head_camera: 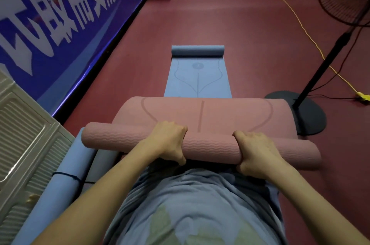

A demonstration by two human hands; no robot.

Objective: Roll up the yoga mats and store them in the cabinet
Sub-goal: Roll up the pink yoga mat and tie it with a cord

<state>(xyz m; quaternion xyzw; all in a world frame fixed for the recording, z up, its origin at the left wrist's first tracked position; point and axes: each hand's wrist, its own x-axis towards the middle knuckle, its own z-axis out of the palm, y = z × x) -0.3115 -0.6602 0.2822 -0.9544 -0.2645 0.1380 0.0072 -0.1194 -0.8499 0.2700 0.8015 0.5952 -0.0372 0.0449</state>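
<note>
A pink yoga mat [208,148] lies partly rolled in front of me, its free end arching up and over beyond the roll. My left hand [170,141] grips the roll left of its middle, fingers curled over the top. My right hand [254,151] grips it right of the middle. Beyond it a blue yoga mat [198,80] lies flat on the red floor, its far end curled into a small roll. A rolled blue mat [66,180] tied with a dark cord leans at my left, beside the pale ribbed cabinet [24,144].
A standing fan's dark base [308,112] and pole sit close to the pink mat's right end. A yellow cable [300,24] runs across the floor to the right. A blue banner wall [66,20] borders the left side.
</note>
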